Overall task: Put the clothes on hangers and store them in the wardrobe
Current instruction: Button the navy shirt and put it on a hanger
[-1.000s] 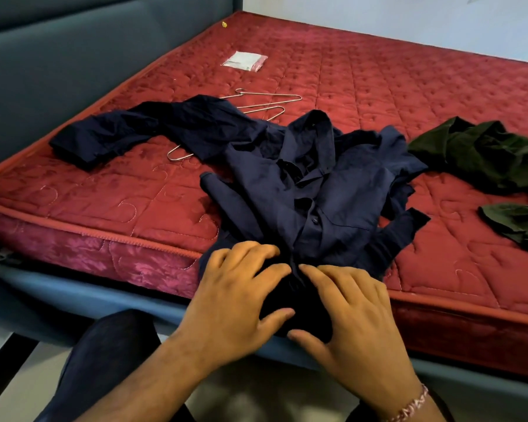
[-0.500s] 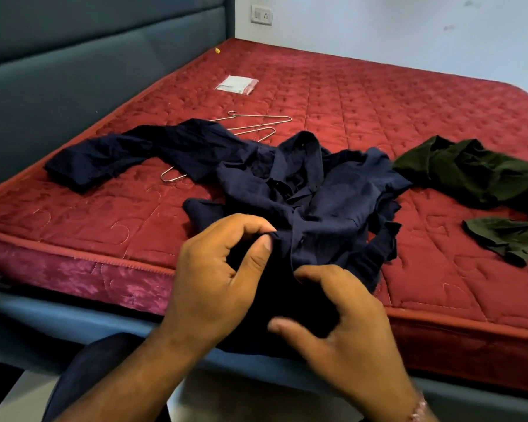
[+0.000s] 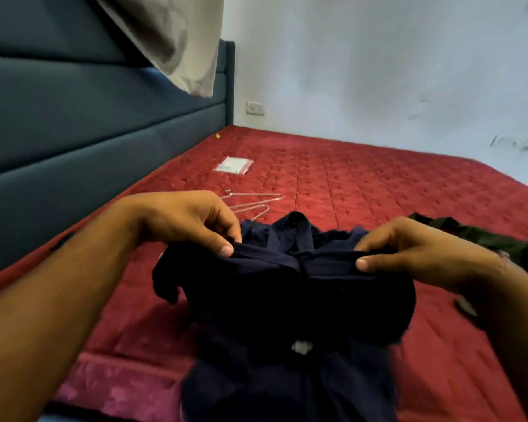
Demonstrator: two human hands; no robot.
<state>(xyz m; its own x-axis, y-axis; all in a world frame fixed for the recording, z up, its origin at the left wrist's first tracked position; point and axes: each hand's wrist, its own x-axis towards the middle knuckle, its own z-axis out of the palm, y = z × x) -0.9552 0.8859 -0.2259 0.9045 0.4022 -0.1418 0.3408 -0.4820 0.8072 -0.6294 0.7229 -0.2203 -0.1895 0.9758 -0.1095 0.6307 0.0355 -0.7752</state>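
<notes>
Both arms reach in from the bottom of the picture, bare, with the hands held up near the middle. The left hand (image 3: 192, 220) is at middle left. Its fingers are curled down and its thumb (image 3: 217, 243) presses against them, pinching the top edge of the dark blue shirt (image 3: 287, 293). The right hand (image 3: 409, 254) is at middle right. It pinches the same edge between its thumb (image 3: 375, 264) and bent fingers. The two hands are level and apart.
</notes>
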